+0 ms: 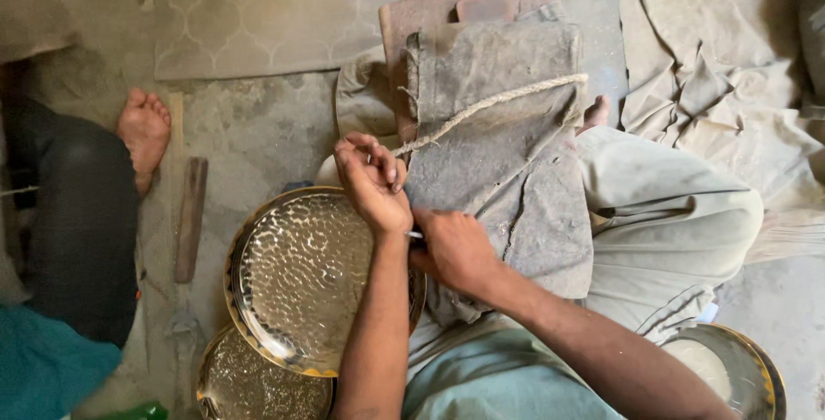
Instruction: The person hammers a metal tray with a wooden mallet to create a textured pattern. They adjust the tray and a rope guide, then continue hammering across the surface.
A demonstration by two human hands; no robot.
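the dusty grey cloth [507, 162] is the largest thing before you; it lies over your right knee and over a reddish board [430, 12], and a pale twisted rope [498, 102] runs slanting across it from the upper right down toward your hands. beside it, on your left, the big hammered metal plate [296, 287] with a gold scalloped rim stands on the floor, and your left forearm crosses over its right edge. a second patterned plate [258, 386] lies partly under it at the bottom, and a third round metal dish [739, 368] is by your right knee, well apart. a wooden stick [191, 218] lies on the floor near another person's bare foot [144, 132]. your left hand [371, 181] is above the plate's upper rim, fingers curled and pinched at the lower end of the rope. your right hand [454, 248] is just below it, touching it, clenched around a small thin light tool [415, 234], of which only a short end shows. no packages or labels can be told here.
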